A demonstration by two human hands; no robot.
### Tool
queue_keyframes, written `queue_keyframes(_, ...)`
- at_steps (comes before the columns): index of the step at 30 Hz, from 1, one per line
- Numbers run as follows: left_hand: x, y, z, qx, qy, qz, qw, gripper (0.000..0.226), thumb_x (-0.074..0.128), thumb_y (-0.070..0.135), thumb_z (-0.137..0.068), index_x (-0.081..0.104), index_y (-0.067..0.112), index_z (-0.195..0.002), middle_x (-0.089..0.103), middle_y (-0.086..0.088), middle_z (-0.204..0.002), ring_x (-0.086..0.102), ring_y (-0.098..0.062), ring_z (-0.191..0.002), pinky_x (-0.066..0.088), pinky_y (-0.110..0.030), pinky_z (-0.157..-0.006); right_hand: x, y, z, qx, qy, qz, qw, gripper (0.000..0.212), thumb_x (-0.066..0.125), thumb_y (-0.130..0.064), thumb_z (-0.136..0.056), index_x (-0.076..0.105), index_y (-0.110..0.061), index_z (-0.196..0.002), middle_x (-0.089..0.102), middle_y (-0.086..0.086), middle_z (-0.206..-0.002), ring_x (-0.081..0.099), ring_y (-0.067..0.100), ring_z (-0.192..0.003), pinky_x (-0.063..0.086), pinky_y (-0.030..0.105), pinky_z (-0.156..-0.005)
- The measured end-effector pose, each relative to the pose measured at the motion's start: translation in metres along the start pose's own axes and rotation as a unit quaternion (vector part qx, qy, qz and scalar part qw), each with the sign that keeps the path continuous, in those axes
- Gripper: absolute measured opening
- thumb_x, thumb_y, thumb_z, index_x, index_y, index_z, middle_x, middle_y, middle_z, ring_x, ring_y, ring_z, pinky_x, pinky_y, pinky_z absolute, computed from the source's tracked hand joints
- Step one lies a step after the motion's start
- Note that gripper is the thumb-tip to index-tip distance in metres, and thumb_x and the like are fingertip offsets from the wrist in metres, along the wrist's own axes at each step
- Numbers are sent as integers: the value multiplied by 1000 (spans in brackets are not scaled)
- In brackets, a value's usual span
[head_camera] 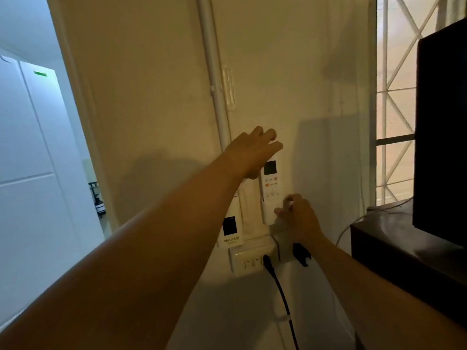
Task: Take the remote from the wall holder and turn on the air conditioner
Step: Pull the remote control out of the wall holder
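Observation:
A white air-conditioner remote (271, 184) with a dark screen and orange buttons stands upright in a white wall holder (268, 218) on the cream wall. My left hand (252, 152) reaches across and covers the remote's top end, thumb at its left edge and fingers curled over the top. Lower down, my right hand (299, 219) pinches the holder's right side with thumb and fingertips. The remote's lower part sits inside the holder, hidden.
A second white holder marked National (231, 236) hangs lower left. Below is a wall socket (249, 261) with a black plug and cable (279, 284). A black TV (442, 122) on a dark cabinet (394, 251) stands close on the right. A doorway (38, 147) opens on the left.

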State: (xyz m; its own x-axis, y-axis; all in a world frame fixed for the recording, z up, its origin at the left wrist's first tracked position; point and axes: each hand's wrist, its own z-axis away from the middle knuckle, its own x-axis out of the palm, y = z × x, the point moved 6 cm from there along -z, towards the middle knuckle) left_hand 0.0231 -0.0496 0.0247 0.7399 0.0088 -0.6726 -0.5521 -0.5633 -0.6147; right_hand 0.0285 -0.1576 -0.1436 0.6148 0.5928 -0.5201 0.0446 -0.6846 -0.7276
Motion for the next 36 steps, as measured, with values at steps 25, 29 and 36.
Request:
queue_keyframes(25,18,29,-29,189,-52,-142,970,25,69,12,-77,67,14,-102,59,1,-105,50,-20,-99,35,-33,-69,2,2,1,-21,-44,-100,994,35,61,-21,-92,49,-7,-121,61,18,-119,59,31,-105,47,37,-86)
queue_keyframes(29,21,26,-32,205,-62,-144,966,30,72,13,-75,66,13,-104,58,0,-107,51,-20,-100,39,-33,-67,3,4,0,-18,-55,-94,994,35,60,-23,-92,49,-8,-121,61,17,-120,59,30,-107,45,35,-86)
queue_keyframes(36,3,8,-40,191,-65,-146,968,25,65,16,-81,61,9,-105,56,-5,-114,50,-22,-105,42,-33,-67,4,8,-2,-19,-49,-101,993,32,60,-28,-91,52,-12,-118,63,13,-113,57,22,-94,46,32,-79)
